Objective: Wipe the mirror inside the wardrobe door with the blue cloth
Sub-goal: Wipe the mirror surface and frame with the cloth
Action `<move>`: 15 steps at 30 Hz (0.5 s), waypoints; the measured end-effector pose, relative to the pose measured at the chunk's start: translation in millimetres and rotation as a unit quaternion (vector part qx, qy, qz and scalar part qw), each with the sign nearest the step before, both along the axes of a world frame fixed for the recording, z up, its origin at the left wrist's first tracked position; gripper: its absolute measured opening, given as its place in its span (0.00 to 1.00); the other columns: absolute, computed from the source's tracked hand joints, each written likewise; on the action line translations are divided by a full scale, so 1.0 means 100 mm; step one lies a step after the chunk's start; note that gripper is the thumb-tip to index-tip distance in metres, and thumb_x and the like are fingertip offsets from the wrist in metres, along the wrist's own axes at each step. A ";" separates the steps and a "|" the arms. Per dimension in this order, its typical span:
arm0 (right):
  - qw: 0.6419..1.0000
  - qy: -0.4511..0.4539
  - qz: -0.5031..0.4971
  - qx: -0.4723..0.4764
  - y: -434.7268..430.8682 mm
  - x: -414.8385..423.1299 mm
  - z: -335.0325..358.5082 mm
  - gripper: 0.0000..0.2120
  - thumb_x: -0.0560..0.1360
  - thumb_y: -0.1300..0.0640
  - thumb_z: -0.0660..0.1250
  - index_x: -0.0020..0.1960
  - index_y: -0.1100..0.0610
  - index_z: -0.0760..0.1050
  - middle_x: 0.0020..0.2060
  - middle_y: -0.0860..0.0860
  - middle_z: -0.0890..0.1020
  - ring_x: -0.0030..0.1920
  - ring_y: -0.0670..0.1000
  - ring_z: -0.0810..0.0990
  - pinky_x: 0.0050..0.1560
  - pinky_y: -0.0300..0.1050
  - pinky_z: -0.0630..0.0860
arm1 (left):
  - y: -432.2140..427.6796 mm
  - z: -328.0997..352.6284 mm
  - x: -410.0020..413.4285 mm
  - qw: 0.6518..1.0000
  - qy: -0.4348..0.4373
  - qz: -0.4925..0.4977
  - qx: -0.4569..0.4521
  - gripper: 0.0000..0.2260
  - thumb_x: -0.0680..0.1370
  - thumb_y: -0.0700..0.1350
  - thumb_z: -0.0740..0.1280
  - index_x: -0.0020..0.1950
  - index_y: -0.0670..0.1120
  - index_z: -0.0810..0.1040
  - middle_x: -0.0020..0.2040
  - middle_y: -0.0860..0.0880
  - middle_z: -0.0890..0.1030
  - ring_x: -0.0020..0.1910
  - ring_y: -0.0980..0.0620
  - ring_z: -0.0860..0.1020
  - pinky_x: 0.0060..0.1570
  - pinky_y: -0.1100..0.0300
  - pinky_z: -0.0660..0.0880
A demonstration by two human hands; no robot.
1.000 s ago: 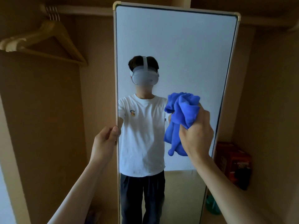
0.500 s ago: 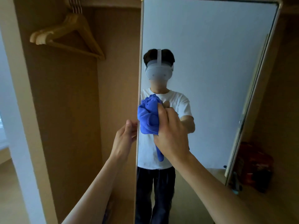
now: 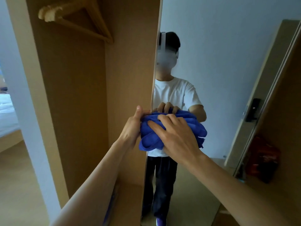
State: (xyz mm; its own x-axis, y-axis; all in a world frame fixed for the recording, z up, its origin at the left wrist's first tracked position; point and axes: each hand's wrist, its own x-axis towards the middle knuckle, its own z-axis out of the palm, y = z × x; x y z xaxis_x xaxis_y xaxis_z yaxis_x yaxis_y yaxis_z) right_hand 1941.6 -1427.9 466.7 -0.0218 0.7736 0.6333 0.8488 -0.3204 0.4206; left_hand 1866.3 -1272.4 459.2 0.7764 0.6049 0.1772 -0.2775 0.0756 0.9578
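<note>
The tall mirror (image 3: pixel 219 66) on the wardrobe door fills the right half of the view and shows a person in a white shirt. A bunched blue cloth (image 3: pixel 149 136) lies against the glass near the mirror's left edge. My right hand (image 3: pixel 175 136) presses the cloth to the mirror with fingers spread over it. My left hand (image 3: pixel 132 128) holds the mirror's left edge, thumb up on the near side, its fingers hidden behind the edge.
The wardrobe's wooden interior (image 3: pixel 73 95) lies to the left, with wooden hangers (image 3: pixel 76 18) on a rail above. A red box (image 3: pixel 262 157) sits low at the right inside the wardrobe. A bed (image 3: pixel 6 111) shows at far left.
My right hand and the cloth slid from the mirror's right side to its left edge and lower. The door swung, so the mirror now faces more to the right. My left hand kept its hold.
</note>
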 end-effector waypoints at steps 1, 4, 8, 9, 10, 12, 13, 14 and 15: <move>1.000 0.008 0.002 0.004 0.00 0.00 -0.04 0.23 0.72 0.56 0.66 0.67 0.54 0.75 0.54 0.55 0.79 0.51 0.57 0.75 0.46 0.54 0.73 | 0.01 0.00 0.00 1.000 0.003 0.004 0.015 0.28 0.85 0.61 0.52 0.63 0.43 0.82 0.59 0.41 0.85 0.62 0.43 0.81 0.68 0.45 0.74; 0.999 0.034 0.004 -0.001 -0.02 0.01 -0.23 0.23 0.74 0.52 0.56 0.66 0.54 0.75 0.56 0.55 0.79 0.52 0.58 0.76 0.47 0.55 0.75 | 0.01 -0.05 0.01 0.997 0.015 0.034 0.065 0.23 0.85 0.60 0.54 0.58 0.49 0.84 0.52 0.48 0.87 0.55 0.49 0.84 0.54 0.55 0.80; 0.998 0.052 -0.006 -0.037 -0.02 0.03 -0.53 0.24 0.73 0.50 0.58 0.68 0.53 0.72 0.58 0.54 0.78 0.54 0.57 0.76 0.49 0.54 0.75 | 0.00 -0.14 0.04 0.996 0.002 0.040 0.082 0.17 0.85 0.55 0.57 0.51 0.55 0.85 0.48 0.52 0.87 0.46 0.55 0.85 0.42 0.65 0.79; 0.997 0.056 -0.008 -0.044 -0.02 0.04 -0.60 0.24 0.72 0.51 0.61 0.68 0.52 0.71 0.58 0.53 0.78 0.53 0.57 0.75 0.49 0.54 0.75 | 0.00 -0.16 0.03 0.996 -0.002 0.040 0.078 0.16 0.86 0.54 0.57 0.51 0.55 0.85 0.47 0.52 0.88 0.46 0.54 0.85 0.41 0.65 0.79; 0.997 0.061 -0.009 -0.053 -0.02 0.04 -0.68 0.25 0.71 0.52 0.64 0.69 0.52 0.71 0.58 0.53 0.78 0.53 0.57 0.75 0.49 0.53 0.74 | 0.00 -0.17 0.04 0.996 -0.004 0.039 0.078 0.15 0.86 0.53 0.57 0.52 0.54 0.84 0.47 0.52 0.87 0.46 0.54 0.86 0.41 0.65 0.80; 0.995 0.072 -0.003 -0.074 -0.04 0.02 -0.85 0.29 0.68 0.53 0.71 0.69 0.51 0.71 0.59 0.52 0.78 0.52 0.56 0.75 0.48 0.53 0.74 | 0.00 -0.21 0.04 0.996 -0.004 0.035 0.086 0.15 0.86 0.52 0.57 0.54 0.54 0.83 0.46 0.53 0.87 0.46 0.54 0.86 0.41 0.64 0.80; 0.993 0.077 -0.002 -0.086 -0.05 0.02 -0.93 0.31 0.67 0.54 0.73 0.68 0.52 0.71 0.59 0.52 0.78 0.52 0.56 0.76 0.47 0.53 0.74 | 0.00 -0.22 0.03 0.995 -0.001 0.035 0.091 0.14 0.86 0.52 0.57 0.55 0.54 0.83 0.47 0.54 0.87 0.46 0.55 0.86 0.40 0.64 0.80; 0.992 0.080 -0.004 -0.096 -0.07 0.01 -0.99 0.33 0.65 0.54 0.76 0.68 0.52 0.71 0.58 0.52 0.78 0.51 0.56 0.76 0.47 0.52 0.75 | 0.00 -0.23 0.02 0.995 0.004 0.034 0.097 0.14 0.86 0.53 0.57 0.55 0.55 0.82 0.47 0.55 0.87 0.47 0.55 0.86 0.40 0.64 0.80; 0.991 0.081 -0.006 -0.102 -0.09 0.01 -1.04 0.34 0.64 0.54 0.77 0.68 0.52 0.71 0.58 0.52 0.78 0.51 0.55 0.77 0.48 0.52 0.75 | 0.00 -0.25 0.01 0.994 0.009 0.032 0.106 0.13 0.86 0.53 0.57 0.56 0.55 0.82 0.48 0.55 0.87 0.48 0.55 0.86 0.40 0.64 0.80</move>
State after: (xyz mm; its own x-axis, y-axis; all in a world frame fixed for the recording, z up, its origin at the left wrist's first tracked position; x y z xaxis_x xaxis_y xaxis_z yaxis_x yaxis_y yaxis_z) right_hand 1942.2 -1436.5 362.5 0.0780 0.8860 0.4571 0.9070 -0.2534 0.3364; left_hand 1867.7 -1272.3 434.4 0.7419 0.6032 0.2927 -0.2580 -0.1461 0.9550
